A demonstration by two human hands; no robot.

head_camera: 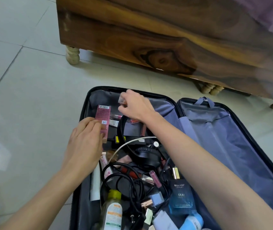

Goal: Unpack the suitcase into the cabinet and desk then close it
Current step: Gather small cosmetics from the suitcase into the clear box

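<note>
Suitcase (223, 138) lies wide open and flat on the tiled floor (24, 80), its far edge near a wooden piece of furniture (149, 39) on turned legs. The right half shows only its blue-grey lining, with a fabric loop (204, 101) at its far edge. The left half is crowded with loose things.

The left hand (84, 143) reaches over the left edge of the suitcase, and its fingers curl around the near end of a pink box (102, 113), which points toward the far left corner with a barcode at its far end. The right hand (135, 105) is well apart from it, at the far edge of the left half, with the forearm crossing over the middle hinge. Its fingertips pinch a small object (122, 101), too blurred to identify.

Below the hands, black headphones (146, 156) sit in the middle of the left half, with the band arching toward the far edge. A white cable (125, 144) curves across them, and a black cord (129, 181) lies tangled nearer the person. A white tube (96, 185) lies along the left edge. At the near edge are a clear bottle with a green cap (113, 211), a dark blue perfume box (179, 196) marked BELLA VITA beside the hinge, and a pale blue bottle (192, 221). Small pink and red cosmetics are scattered between them.
</note>
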